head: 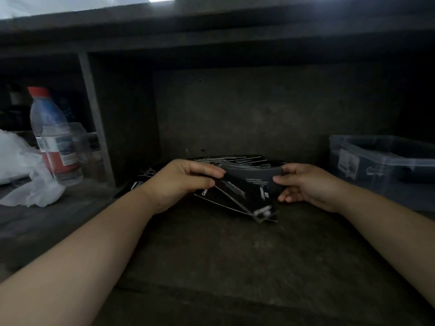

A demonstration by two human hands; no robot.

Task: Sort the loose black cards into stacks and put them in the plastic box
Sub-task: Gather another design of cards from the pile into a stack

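Over the pile of cards (pixel 237 159) at the back of the worktop (pixel 211 260), my left hand (pixel 186 182) and right hand (pixel 303 184) grip a stack (pixel 251 175) between them. The left pinches its left end with thumb and curled fingers. The right clamps its right end, thumb on top, and the stack bows downward in the middle. A few more cards fan out below the stack, tilted down toward me from under my left fingers. Well to the right of the pile sits the clear box (pixel 376 170), its lid off, with something dark inside that I cannot make out. Left of the pile, past an upright divider, a red-capped bottle (pixel 53 137) stands beside a crumpled white bag (pixel 26 177).
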